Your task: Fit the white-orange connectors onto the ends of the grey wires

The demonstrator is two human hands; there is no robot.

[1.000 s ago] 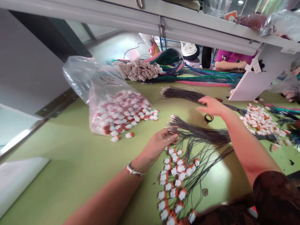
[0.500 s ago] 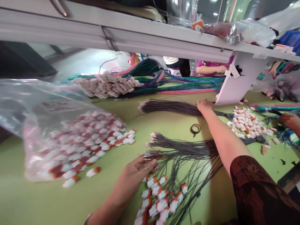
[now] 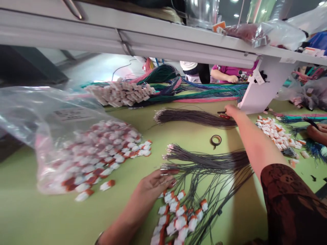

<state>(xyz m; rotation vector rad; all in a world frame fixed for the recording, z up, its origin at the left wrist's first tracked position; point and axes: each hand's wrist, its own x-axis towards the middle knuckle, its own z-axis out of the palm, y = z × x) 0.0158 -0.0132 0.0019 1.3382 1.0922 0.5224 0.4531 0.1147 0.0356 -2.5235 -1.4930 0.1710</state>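
The right hand (image 3: pixel 231 110) is stretched far forward, fingers touching red-handled scissors (image 3: pixel 222 115) beside a grey wire bundle (image 3: pixel 194 117) lying crosswise; closure cannot be told. The left hand (image 3: pixel 153 183) is laid flat, fingers spread, on nearer wire ends (image 3: pixel 173 160).

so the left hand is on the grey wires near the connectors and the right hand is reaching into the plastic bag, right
Not quite. The head view shows the right hand reaching to the far grey wire bundle, away from the plastic bag. The left hand does rest on the near grey wires.
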